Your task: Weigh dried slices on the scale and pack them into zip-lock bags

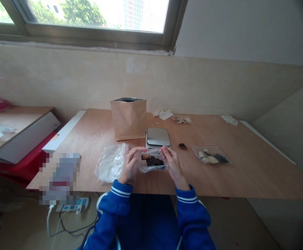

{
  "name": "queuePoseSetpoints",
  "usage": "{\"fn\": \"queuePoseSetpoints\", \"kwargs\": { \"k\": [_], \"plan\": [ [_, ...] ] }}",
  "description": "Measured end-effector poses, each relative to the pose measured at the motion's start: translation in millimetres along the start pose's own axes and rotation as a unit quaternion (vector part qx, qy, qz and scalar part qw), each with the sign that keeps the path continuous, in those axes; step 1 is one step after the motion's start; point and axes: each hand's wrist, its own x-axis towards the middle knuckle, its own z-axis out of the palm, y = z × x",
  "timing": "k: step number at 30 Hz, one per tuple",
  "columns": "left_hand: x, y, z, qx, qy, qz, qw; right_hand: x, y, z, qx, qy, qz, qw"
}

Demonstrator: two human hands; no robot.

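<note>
Both my hands hold a small clear zip bag with dark pieces inside, just above the wooden table. My left hand pinches the bag's left top edge. My right hand pinches its right top edge. Directly behind the bag sits a small scale with a silver plate. A pile of empty clear bags lies left of my left hand.
A brown paper pouch stands open behind the scale. A filled zip bag lies to the right, with one dark piece loose beside it. Scraps lie near the wall. A power strip lies on the floor.
</note>
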Motion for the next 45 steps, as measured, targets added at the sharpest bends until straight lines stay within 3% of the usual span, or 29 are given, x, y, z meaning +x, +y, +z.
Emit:
{"fn": "queuePoseSetpoints", "kwargs": {
  "k": [4, 9, 18, 22, 24, 28, 32, 35, 40, 45],
  "plan": [
    [-1, -3, -2.3, 0.015, -0.072, -0.025, 0.997, 6, 2, 0, 0.062, 0.017, 0.043, 0.997],
    [0, -4, -4.3, 0.028, -0.12, -0.035, 0.992, 8, 5, -2, 0.102, 0.004, 0.059, 0.993],
    [-1, -2, -3.7, 0.088, -0.106, -0.05, 0.989, 8, 14, -7, 0.083, 0.003, 0.067, 0.994],
    [-2, -4, -4.5, 0.105, -0.098, -0.033, 0.989, 10, 16, -11, -0.061, 0.01, 0.0, 0.998],
    [-4, -7, -4.7, 0.108, -0.086, -0.024, 0.99, 9, 10, -10, -0.185, 0.01, -0.094, 0.978],
    [-5, -11, -3.1, 0.103, -0.04, -0.016, 0.994, -1, -16, 4, -0.384, -0.035, -0.261, 0.885],
    [-5, -11, 0.4, 0.086, 0.009, 0.018, 0.996, -9, -34, 24, -0.507, -0.155, -0.252, 0.81],
    [-5, -11, 1.6, 0.083, 0.033, 0.026, 0.996, -9, -34, 32, -0.541, -0.21, -0.217, 0.785],
    [-8, -10, 0.0, 0.087, 0.05, 0.006, 0.995, -3, -28, 34, -0.524, -0.201, -0.232, 0.794],
    [-9, -10, 1.2, 0.093, 0.021, -0.024, 0.995, 0, -22, 37, -0.452, -0.11, -0.256, 0.847]
  ]
}}
